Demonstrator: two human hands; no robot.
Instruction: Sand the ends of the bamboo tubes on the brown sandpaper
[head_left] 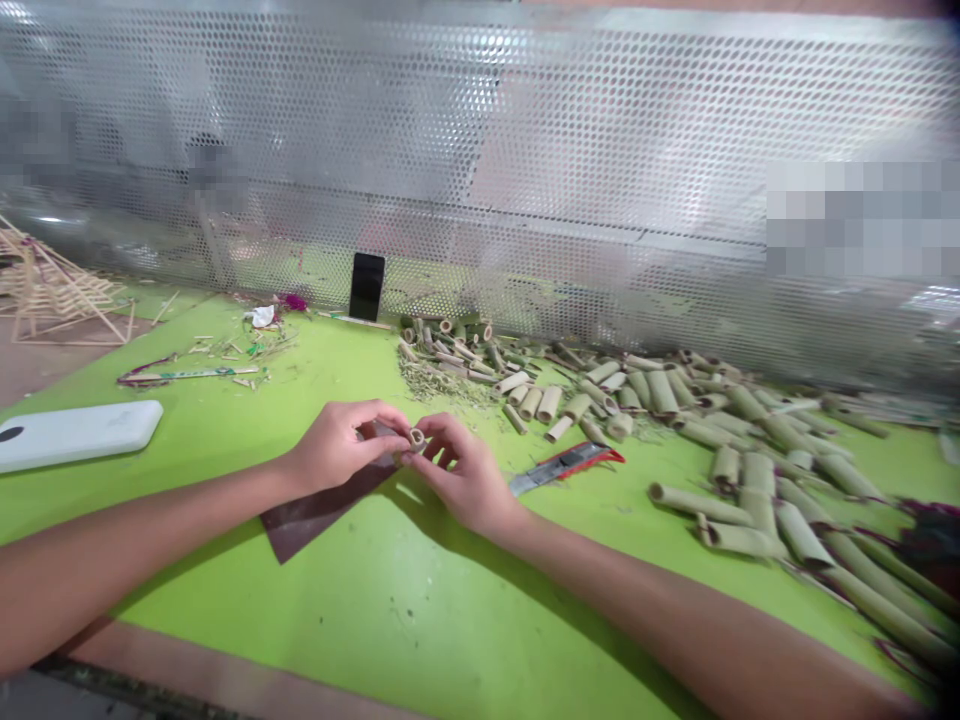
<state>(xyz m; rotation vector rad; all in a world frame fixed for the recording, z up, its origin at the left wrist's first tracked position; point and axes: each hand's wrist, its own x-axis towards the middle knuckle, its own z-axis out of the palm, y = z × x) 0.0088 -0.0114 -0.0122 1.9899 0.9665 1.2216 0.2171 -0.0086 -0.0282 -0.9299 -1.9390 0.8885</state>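
Between my fingertips is a small hollow bamboo piece (417, 437), its round end facing up toward me. My left hand (349, 445) pinches it from the left, and my right hand (465, 470) grips it from the right with thumb and fingers. Beneath my hands a dark brown sheet (300, 525), perhaps sandpaper, lies flat on the green tabletop (352, 620). Just right of my right hand rests a utility knife (566, 465) with a grey and red handle, its blade end toward my hand.
Many cut bamboo tubes (660, 392) and shavings spread along the back and right. A white power bank-like object (82, 432) lies left. A phone (367, 287) leans against the perforated metal screen (600, 200). A stick frame (67, 290) stands far left.
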